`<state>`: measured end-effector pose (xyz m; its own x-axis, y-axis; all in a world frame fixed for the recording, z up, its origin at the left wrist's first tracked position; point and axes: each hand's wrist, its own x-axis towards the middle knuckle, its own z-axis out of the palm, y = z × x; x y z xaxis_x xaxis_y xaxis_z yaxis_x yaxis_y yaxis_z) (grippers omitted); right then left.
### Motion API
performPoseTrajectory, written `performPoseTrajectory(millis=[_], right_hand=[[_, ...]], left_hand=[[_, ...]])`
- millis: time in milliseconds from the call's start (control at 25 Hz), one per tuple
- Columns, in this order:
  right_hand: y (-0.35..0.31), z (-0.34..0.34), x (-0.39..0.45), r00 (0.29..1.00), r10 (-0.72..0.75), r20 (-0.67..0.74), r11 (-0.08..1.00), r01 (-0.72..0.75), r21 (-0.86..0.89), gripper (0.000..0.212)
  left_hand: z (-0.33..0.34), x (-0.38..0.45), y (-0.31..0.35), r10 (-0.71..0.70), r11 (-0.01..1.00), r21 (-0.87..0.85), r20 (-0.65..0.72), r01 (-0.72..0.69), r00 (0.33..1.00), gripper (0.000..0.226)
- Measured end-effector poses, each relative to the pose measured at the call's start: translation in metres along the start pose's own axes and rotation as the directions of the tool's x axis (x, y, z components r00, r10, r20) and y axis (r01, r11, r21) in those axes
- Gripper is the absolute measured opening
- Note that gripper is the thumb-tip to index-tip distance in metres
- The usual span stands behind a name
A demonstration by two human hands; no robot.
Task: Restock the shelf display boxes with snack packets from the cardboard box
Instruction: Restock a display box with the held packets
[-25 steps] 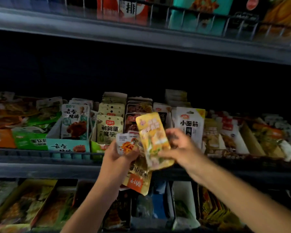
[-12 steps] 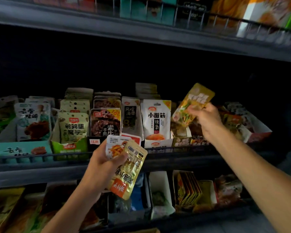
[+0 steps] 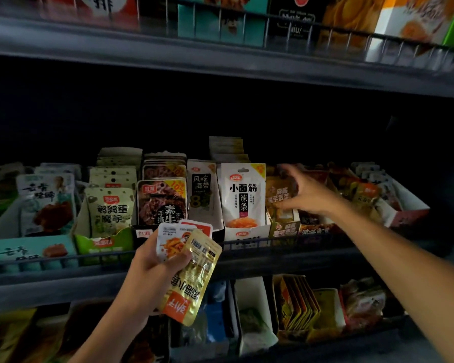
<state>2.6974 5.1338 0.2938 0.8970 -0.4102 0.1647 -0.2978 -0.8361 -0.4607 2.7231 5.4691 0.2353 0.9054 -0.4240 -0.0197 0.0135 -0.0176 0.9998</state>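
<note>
My left hand (image 3: 152, 273) grips a small stack of snack packets in front of the middle shelf: a gold packet (image 3: 194, 281) in front, white and orange packets (image 3: 172, 241) behind it. My right hand (image 3: 308, 191) hovers with spread fingers over the olive display box (image 3: 283, 230) right of centre and holds nothing. A brown-gold packet (image 3: 278, 193) stands at the front of that box, just left of my fingers. The hand is blurred. The cardboard box is out of view.
Display boxes of packets line the middle shelf (image 3: 247, 255): a white noodle-snack box (image 3: 243, 197), a dark one (image 3: 161, 203), a green one (image 3: 102, 242), a white-red one (image 3: 404, 205) at the right. A wire rail fronts them. More boxes sit on the lower shelf (image 3: 294, 305) and the upper shelf (image 3: 220, 58).
My right hand carried the yellow packet from my left hand to the olive box on the right and let it go; the hand now hovers there without it. My left hand stayed put.
</note>
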Motion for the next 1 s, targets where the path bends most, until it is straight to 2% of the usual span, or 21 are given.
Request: performPoseTrajectory(millis=[80,120,240,360,440,600,680,800,880,1000], right_hand=[[-0.005,-0.009,0.016,0.983,0.021,0.184,0.947,0.040,-0.320,0.108],[-0.009,-0.013,0.024,0.974,0.039,0.223,0.907,0.059,-0.416,0.109],[-0.019,-0.014,0.046,0.961,0.073,0.265,0.865,0.071,-0.496,0.106],[-0.030,-0.004,0.059,0.950,0.139,0.279,0.790,0.063,-0.610,0.093],[-0.031,0.001,0.065,0.951,0.154,0.270,0.766,0.057,-0.640,0.086],[-0.030,0.000,0.067,0.941,0.165,0.295,0.790,0.053,-0.610,0.096],[-0.033,-0.002,0.063,0.941,0.148,0.303,0.807,0.062,-0.587,0.092],[-0.031,-0.003,0.052,0.958,0.077,0.275,0.855,0.078,-0.512,0.082],[-0.025,-0.004,0.038,0.971,0.000,0.240,0.880,0.114,-0.462,0.088],[-0.014,-0.001,0.010,0.988,-0.135,0.075,0.832,0.154,-0.534,0.088]], left_hand=[[-0.002,0.000,0.001,-0.001,1.000,0.004,0.000,0.001,1.000,0.026],[-0.002,0.000,0.001,-0.005,1.000,0.003,0.004,0.005,1.000,0.026],[-0.004,0.000,0.004,-0.007,1.000,-0.002,0.012,0.007,1.000,0.023],[-0.008,0.003,0.004,-0.004,1.000,0.003,0.013,0.004,1.000,0.022],[-0.011,0.005,0.005,0.005,1.000,0.005,0.021,-0.005,1.000,0.024],[-0.014,0.008,0.004,0.011,1.000,0.024,0.021,-0.011,1.000,0.023],[-0.015,0.008,0.003,0.010,1.000,0.027,0.016,-0.010,1.000,0.023],[-0.015,0.007,0.003,0.016,0.999,0.042,0.006,-0.016,1.000,0.023],[-0.016,0.007,0.001,0.015,0.998,0.065,-0.003,-0.015,1.000,0.023],[-0.015,0.004,-0.001,0.017,0.997,0.080,0.011,-0.018,1.000,0.025]])
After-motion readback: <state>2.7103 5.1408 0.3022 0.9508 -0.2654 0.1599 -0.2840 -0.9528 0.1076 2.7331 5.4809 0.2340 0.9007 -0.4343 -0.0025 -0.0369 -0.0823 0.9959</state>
